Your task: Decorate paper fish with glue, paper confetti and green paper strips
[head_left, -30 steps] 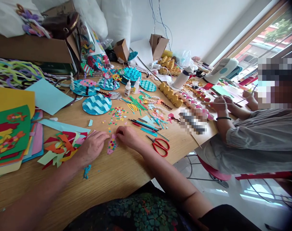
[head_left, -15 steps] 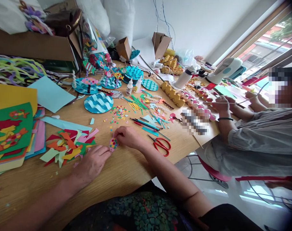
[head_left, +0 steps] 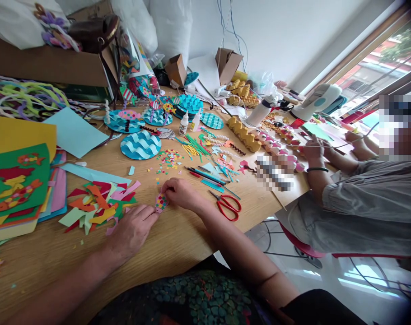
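Observation:
A small pink paper fish (head_left: 161, 202) covered in coloured dots lies low over the table between my two hands. The fingers of my left hand (head_left: 137, 227) are together, their tips at its lower left edge. From the right, my right hand (head_left: 181, 193) pinches at its upper side, with thumb and fingertips close together. My fingers hide part of the fish. Just beyond it is a scatter of tiny paper dots (head_left: 170, 158). Red-handled scissors (head_left: 228, 206) lie to the right of my right forearm, beside several pens (head_left: 207, 176).
Coloured paper scraps (head_left: 97, 203) and stacked sheets (head_left: 17, 189) lie to the left. Farther back are a blue wavy paper disc (head_left: 140, 144), glue bottles (head_left: 183, 123) and a white flask (head_left: 260, 111). At the right sits another person (head_left: 368, 194), hands on the table.
The view has shifted slightly. Both hands stay at the paper fish, with hardly any movement of the fingers visible.

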{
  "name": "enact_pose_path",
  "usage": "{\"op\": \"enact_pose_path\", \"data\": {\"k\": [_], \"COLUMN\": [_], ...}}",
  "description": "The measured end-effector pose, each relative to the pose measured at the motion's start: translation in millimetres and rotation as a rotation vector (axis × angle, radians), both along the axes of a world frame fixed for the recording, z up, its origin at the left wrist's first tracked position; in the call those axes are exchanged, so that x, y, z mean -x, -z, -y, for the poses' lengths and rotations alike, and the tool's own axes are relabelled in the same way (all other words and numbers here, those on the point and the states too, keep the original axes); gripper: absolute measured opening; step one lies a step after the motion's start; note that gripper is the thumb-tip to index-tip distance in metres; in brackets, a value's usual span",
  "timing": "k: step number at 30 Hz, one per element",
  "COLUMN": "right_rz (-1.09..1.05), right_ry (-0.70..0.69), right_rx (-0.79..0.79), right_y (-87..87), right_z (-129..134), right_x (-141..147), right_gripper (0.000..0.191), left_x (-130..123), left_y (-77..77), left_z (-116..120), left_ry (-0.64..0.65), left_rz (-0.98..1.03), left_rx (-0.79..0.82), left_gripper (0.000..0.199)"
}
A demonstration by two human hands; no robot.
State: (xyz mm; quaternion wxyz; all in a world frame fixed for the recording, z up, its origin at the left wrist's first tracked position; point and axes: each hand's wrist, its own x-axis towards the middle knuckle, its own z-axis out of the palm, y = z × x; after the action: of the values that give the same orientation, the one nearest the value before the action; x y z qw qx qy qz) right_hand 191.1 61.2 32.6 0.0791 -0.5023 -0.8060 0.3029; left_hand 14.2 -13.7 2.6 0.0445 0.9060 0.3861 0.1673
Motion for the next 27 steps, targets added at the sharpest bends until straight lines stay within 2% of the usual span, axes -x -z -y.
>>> {"op": "enact_pose_path", "data": {"k": [9, 22, 27], "right_rz": [0.007, 0.029, -0.017], "right_ry": [0.003, -0.023, 0.083], "right_rx": [-0.032, -0.033, -0.039], "right_y": [4.6, 3.4, -0.9], "right_z": [1.4, 2.3, -2.0], "right_x": [2.2, 2.3, -2.2], "right_gripper": [0.029, 0.027, 0.026], "left_x": [-1.1, -0.1, -0.5], "left_y": [1.9, 3.5, 4.7], "left_z": [1.4, 1.7, 2.6], "left_ry": [0.011, 0.013, 0.001], "left_rz": [0.010, 0.024, 0.032], "left_rx": [-0.063, -0.023, -0.023], "left_gripper": [0.034, 0.036, 0.037]}}
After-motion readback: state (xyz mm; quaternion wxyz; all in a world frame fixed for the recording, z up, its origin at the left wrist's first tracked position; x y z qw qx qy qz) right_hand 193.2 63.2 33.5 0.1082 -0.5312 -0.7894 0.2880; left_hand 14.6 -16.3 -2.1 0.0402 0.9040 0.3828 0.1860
